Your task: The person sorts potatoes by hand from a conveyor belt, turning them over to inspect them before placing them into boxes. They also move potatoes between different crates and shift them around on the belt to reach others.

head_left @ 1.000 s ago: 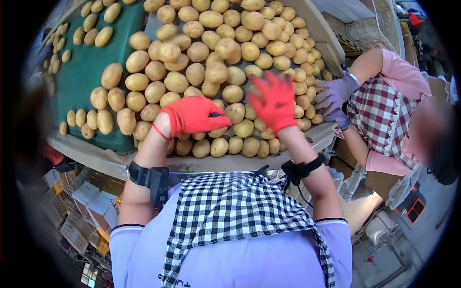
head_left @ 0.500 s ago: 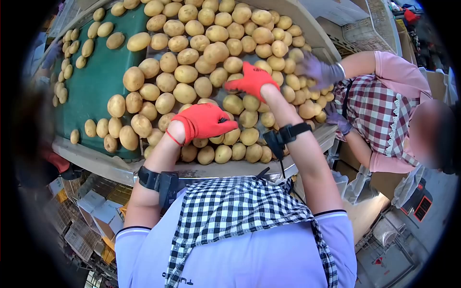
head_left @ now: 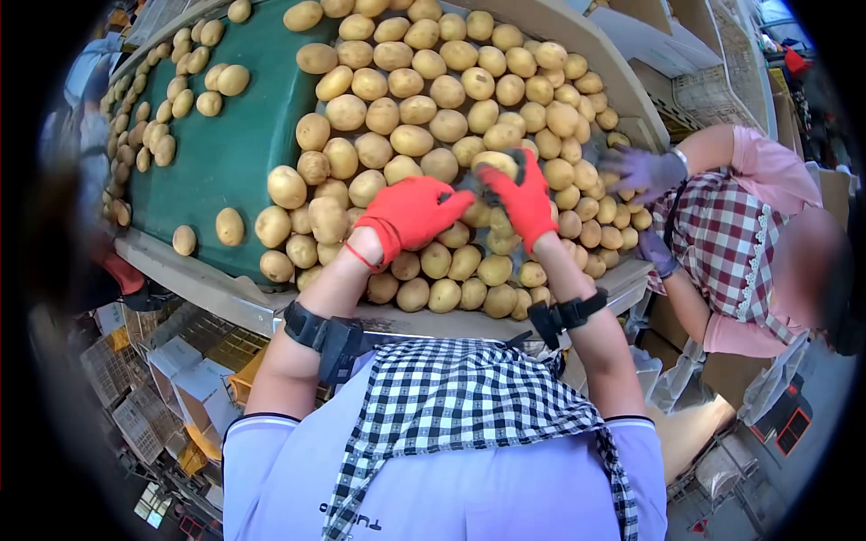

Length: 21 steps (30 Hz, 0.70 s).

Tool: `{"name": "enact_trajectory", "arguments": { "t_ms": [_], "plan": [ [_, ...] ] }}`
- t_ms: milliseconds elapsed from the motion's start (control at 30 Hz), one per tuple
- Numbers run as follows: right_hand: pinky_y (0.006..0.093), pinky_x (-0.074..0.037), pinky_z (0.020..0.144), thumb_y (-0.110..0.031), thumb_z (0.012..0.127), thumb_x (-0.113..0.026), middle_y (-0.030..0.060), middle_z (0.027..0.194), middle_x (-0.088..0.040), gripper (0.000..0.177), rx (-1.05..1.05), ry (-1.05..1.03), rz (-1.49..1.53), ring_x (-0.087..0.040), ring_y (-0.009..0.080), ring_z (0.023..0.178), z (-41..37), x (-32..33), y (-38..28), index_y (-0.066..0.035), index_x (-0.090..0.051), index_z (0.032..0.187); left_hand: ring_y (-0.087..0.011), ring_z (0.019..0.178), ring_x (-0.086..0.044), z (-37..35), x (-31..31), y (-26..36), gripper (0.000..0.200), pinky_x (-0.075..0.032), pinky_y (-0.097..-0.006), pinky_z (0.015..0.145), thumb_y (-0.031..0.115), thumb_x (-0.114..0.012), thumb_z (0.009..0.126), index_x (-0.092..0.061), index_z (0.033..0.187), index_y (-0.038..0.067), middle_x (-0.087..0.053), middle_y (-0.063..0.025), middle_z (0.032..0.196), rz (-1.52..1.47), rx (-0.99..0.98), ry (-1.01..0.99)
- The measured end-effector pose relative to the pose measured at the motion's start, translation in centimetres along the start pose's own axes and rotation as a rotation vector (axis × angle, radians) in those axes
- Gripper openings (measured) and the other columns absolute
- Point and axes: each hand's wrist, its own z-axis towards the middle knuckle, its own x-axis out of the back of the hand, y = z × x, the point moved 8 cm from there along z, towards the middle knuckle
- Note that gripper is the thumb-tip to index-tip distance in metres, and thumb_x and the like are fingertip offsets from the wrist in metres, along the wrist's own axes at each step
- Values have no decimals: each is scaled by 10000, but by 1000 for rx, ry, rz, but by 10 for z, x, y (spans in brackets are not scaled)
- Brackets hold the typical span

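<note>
Many round yellow potatoes (head_left: 411, 141) cover the sorting table in front of me. My right hand (head_left: 528, 197), in a red glove with dark palm, is closed around a potato (head_left: 495, 164) lifted a little over the others. Just left of it, my left hand (head_left: 410, 215), also red-gloved, is low over the potatoes with its back up. Its fingers curl towards the right hand; whatever lies under them is hidden.
A green belt (head_left: 230, 153) with scattered potatoes runs at the left. The table's front rim (head_left: 365, 317) is close to my apron. On the right, a co-worker's gloved hand (head_left: 642, 171) reaches among the potatoes. Cardboard boxes (head_left: 200, 389) stand below left.
My right hand has turned from an outstretched, pointing pose to holding a potato. My left hand has come nearer to it. Potatoes on the green belt have shifted, and the view has moved slightly.
</note>
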Motion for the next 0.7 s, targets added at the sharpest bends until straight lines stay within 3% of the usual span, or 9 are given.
{"name": "enact_trajectory", "arguments": {
  "t_ms": [67, 133, 233, 333, 467, 533, 600, 667, 700],
  "plan": [
    [394, -533, 952, -439, 865, -781, 151, 1203, -690, 631, 254, 24, -110, -672, 262, 1070, -7, 2, -21, -62, -597, 1337, -348, 850, -704, 3, 11, -5, 549, -545, -468, 762, 581, -511, 978, -747, 898, 92, -737, -143, 858, -33, 25, 92],
    [393, -531, 956, -439, 889, -751, 147, 1201, -687, 594, 302, -25, -287, -668, 271, 1069, 11, 1, -49, -68, -607, 1331, -351, 833, -706, 6, 12, -11, 566, -545, -472, 740, 581, -500, 979, -737, 860, 81, -736, -140, 848, 33, 42, 126],
    [441, -527, 965, -387, 932, -659, 165, 1222, -671, 484, 524, 58, -636, -631, 331, 1166, 64, -8, -105, -100, -620, 1320, -293, 776, -712, 8, -8, -15, 507, -547, -420, 709, 538, -551, 990, -764, 906, 86, -743, -128, 833, 293, 46, 20],
    [455, -487, 1056, -466, 880, -679, 189, 1328, -649, 698, 211, -105, -1454, -588, 383, 1257, 125, -26, -89, -144, -512, 1476, -300, 795, -713, 1, -17, -5, 505, -547, -422, 726, 540, -544, 991, -764, 921, 90, -742, -133, 845, 322, 11, -26],
    [454, -492, 1043, -506, 849, -704, 198, 1321, -651, 713, 88, -188, -1456, -590, 379, 1258, 124, -11, -60, -149, -542, 1445, -308, 820, -714, -2, -15, -4, 504, -547, -424, 748, 542, -535, 993, -764, 941, 96, -742, -141, 861, 301, -5, -39],
    [475, -525, 967, -482, 805, -761, 149, 1269, -684, 684, 219, 38, -1033, -642, 347, 1168, 105, 17, -50, -129, -557, 1355, -313, 833, -715, -3, -11, -5, 504, -548, -425, 759, 543, -530, 993, -763, 951, 99, -741, -145, 869, 280, -6, -32],
    [453, -572, 856, -442, 809, -809, 127, 1201, -709, 674, 297, 178, -959, -686, 295, 1075, 88, 39, -43, -143, -552, 1356, -317, 845, -715, -2, -3, -6, 504, -548, -426, 769, 544, -526, 994, -763, 961, 102, -741, -149, 876, 242, -5, -9],
    [398, -590, 722, -377, 862, -813, 110, 1164, -696, 643, -29, 55, 193, -695, 234, 982, 74, 69, -2, -158, -533, 1398, -321, 858, -716, 1, 5, -11, 504, -548, -428, 780, 546, -521, 995, -763, 971, 105, -740, -153, 884, 182, -2, 18],
    [341, -579, 648, -307, 929, -774, 93, 1169, -665, 579, 1, 96, 300, -678, 168, 945, 61, 76, -2, -163, -517, 1427, -321, 858, -716, 6, 1, -14, 504, -548, -428, 780, 546, -521, 995, -763, 971, 105, -740, -153, 884, 188, -18, 1]
  ]
}}
